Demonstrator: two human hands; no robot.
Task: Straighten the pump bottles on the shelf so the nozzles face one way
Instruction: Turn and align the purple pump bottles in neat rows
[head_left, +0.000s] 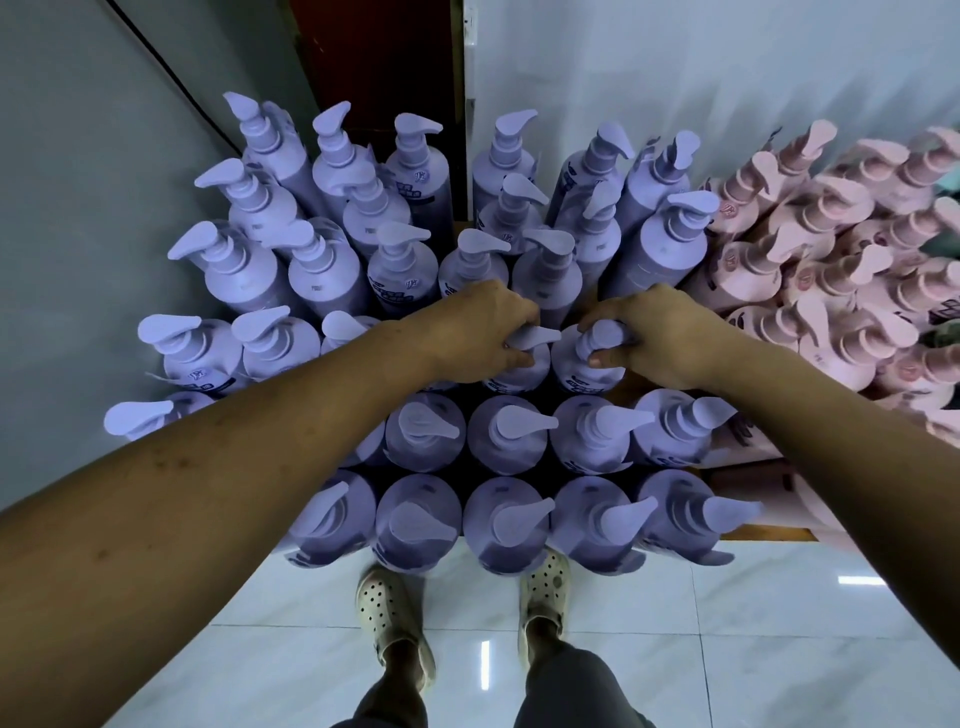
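Several purple pump bottles stand packed in rows on a shelf below me. My left hand (480, 332) grips the pump head of one purple bottle (519, 371) in the middle row; its nozzle points right. My right hand (649, 338) grips the pump head of the neighbouring purple bottle (582, 371), its nozzle hidden under my fingers. In the two front rows, such as the front bottle (506, 525), the nozzles point right. Back-row nozzles, like the one on a far bottle (270, 140), point various ways.
Several pink pump bottles (826, 291) crowd the right side of the shelf. A grey wall (78, 208) closes the left, a white wall (727, 67) the back. A brown shelf edge (763, 532) shows at front right. My feet in pale clogs (387, 613) stand on glossy white tiles.
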